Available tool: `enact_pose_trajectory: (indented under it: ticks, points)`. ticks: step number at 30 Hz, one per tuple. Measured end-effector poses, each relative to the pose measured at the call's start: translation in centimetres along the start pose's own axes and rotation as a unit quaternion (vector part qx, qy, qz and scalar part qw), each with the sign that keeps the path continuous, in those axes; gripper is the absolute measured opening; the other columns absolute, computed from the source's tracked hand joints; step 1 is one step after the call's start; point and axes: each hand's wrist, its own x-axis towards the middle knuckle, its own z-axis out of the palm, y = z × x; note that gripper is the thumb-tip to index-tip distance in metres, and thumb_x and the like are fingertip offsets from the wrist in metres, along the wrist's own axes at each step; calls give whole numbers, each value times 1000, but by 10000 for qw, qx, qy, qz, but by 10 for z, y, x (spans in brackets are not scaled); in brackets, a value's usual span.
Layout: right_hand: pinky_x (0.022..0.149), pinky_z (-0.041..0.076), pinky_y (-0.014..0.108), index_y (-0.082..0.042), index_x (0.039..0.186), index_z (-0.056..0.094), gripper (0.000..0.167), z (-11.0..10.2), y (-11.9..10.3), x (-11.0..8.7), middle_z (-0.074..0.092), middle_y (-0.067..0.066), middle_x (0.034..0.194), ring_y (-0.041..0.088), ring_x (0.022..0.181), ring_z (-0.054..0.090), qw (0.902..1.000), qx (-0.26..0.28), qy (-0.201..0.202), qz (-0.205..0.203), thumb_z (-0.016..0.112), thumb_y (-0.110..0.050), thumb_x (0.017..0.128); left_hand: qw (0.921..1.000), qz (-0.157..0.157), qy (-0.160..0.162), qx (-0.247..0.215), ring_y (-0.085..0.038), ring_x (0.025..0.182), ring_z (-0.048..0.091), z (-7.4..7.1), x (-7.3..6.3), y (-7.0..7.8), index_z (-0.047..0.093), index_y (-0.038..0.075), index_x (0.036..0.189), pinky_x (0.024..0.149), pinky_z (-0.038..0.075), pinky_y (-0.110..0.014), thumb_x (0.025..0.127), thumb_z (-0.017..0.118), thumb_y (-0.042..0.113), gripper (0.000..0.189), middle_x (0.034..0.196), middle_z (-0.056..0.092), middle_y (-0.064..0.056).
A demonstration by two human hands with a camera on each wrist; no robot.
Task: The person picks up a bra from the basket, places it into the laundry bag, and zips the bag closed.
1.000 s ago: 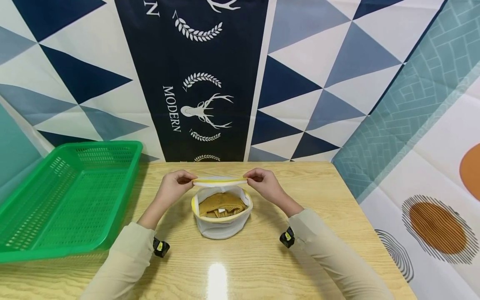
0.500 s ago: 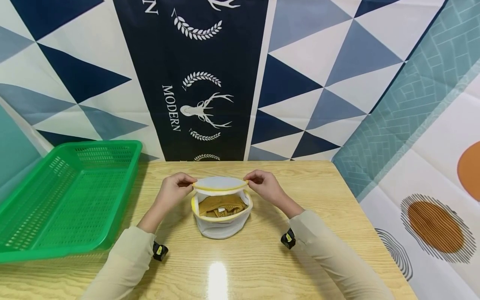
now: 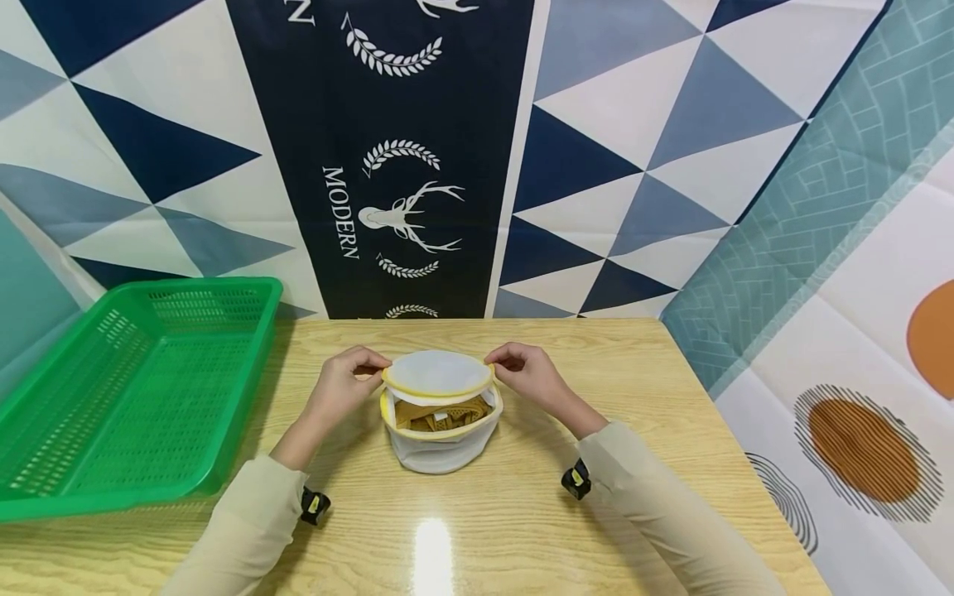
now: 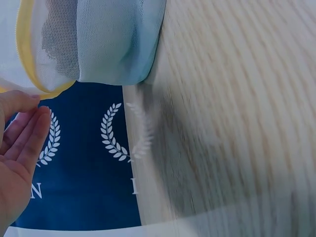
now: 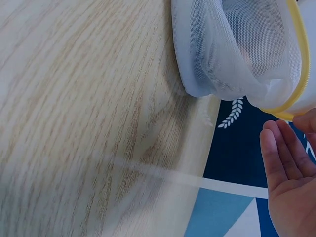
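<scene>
A white mesh laundry bag point(image 3: 441, 454) with yellow zipper trim stands on the table, its top flap point(image 3: 438, 372) raised at the back. Inside lies a tan-brown garment point(image 3: 440, 415) with a small white tag; the flap partly hides it. My left hand point(image 3: 345, 387) pinches the flap's left edge between thumb and fingers. At the opposite edge, my right hand point(image 3: 531, 381) pinches the flap too. The left wrist view shows the left fingertips point(image 4: 42, 112) at the yellow trim. In the right wrist view the thumb meets the trim, the other fingers point(image 5: 281, 143) stretched below.
A green plastic basket point(image 3: 201, 414) with slotted sides stands at the left of the wooden table point(image 3: 514, 530). Behind the table hangs a patterned cloth point(image 3: 402, 273) with deer and triangles. Another printed cloth point(image 3: 835, 348) lines the right side.
Both hands have tipped the flap forward and down from a near edge-on position. More of its white face shows, and it covers more of the garment. The bag's body stays put.
</scene>
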Motion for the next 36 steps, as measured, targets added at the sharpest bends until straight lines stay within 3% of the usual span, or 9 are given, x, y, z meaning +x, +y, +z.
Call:
enact_pose_trajectory:
  ticks: [9,20,36]
  points:
    - [70,52,22,-5,99,68,13,0,2,-4,67,12,101,13,81,61,9999,-31,-54,-96,59,-5,89,9990,313,28,332,-21,82,66,0,-4,0,70,4,87,77,56,-34,79,69,-5,12,87,68,-8]
    - [71,52,23,-6,99,69,14,2,4,-6,67,11,100,13,81,61,9998,-29,-88,-156,60,-5,89,9891,1074,55,1006,-20,83,65,-1,-8,-1,70,8,84,73,55,-33,77,71,-3,13,87,68,-4]
    - [72,52,23,-8,99,69,14,2,8,-9,68,9,101,14,82,61,9999,-27,-99,-19,60,-6,89,9856,1186,-87,1203,-18,82,65,1,-12,-3,70,9,85,72,55,-33,77,73,-1,13,88,69,-4]
